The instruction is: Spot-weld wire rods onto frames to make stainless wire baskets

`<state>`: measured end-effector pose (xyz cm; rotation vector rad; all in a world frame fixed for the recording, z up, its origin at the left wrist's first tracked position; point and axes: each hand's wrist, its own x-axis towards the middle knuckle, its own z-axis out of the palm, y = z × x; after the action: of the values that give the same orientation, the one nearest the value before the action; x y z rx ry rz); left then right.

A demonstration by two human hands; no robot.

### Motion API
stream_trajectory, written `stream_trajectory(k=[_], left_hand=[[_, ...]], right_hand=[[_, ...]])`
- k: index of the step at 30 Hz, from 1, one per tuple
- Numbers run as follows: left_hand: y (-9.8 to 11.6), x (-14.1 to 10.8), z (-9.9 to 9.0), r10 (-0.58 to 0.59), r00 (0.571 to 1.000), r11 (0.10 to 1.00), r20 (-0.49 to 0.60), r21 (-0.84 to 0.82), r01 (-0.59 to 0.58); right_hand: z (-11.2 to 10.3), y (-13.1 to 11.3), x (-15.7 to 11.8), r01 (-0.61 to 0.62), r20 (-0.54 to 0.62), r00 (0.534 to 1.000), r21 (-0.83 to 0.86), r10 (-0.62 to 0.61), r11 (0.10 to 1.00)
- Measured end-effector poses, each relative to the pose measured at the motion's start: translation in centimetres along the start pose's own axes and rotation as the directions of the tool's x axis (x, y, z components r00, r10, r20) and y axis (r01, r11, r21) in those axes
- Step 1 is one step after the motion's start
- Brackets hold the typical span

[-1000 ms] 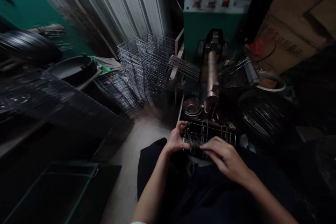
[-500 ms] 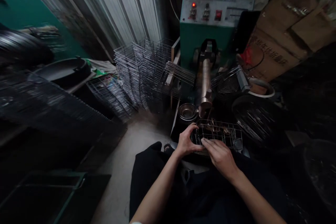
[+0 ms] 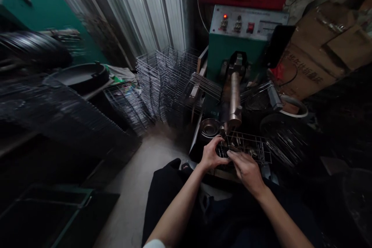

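Note:
My left hand [image 3: 212, 155] is curved at the near left part of a wire rack [image 3: 255, 148], thumb and fingers bent round something dark and small that I cannot make out. Beside it, my right hand [image 3: 247, 168] has its fingers pressed together, their tips close to my left thumb. Just beyond both hands hangs the copper-coloured arm [image 3: 235, 100] of a green machine [image 3: 221, 52], its tip above the rack. Small round metal dishes [image 3: 209, 127] sit left of that tip.
Stacked wire racks [image 3: 154, 85] stand left of the machine. Bundled wire rods [image 3: 285, 143] lie in a dark container at the right. Behind them is a cardboard box [image 3: 308, 69]. A black pan [image 3: 84, 77] rests at the left.
The whole view has shifted, so the machine and racks appear lower and further right. My hands keep nearly the same pose, now closer to the tip of the machine's arm.

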<state>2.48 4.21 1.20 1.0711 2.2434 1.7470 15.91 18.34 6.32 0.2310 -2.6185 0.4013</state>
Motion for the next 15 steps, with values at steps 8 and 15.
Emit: stream_trajectory(k=[8,15], left_hand=[[-0.2,0.2,0.2,-0.029,0.999,0.999,-0.013,-0.039,0.028],[0.9,0.9,-0.6,-0.039,0.999,0.998,-0.032,0.038,0.041]], right_hand=[[0.0,0.4,0.5,0.007,-0.008,1.0,0.022,-0.007,1.0],[0.2,0.1,1.7,-0.051,-0.056,0.997,0.084,0.056,0.995]])
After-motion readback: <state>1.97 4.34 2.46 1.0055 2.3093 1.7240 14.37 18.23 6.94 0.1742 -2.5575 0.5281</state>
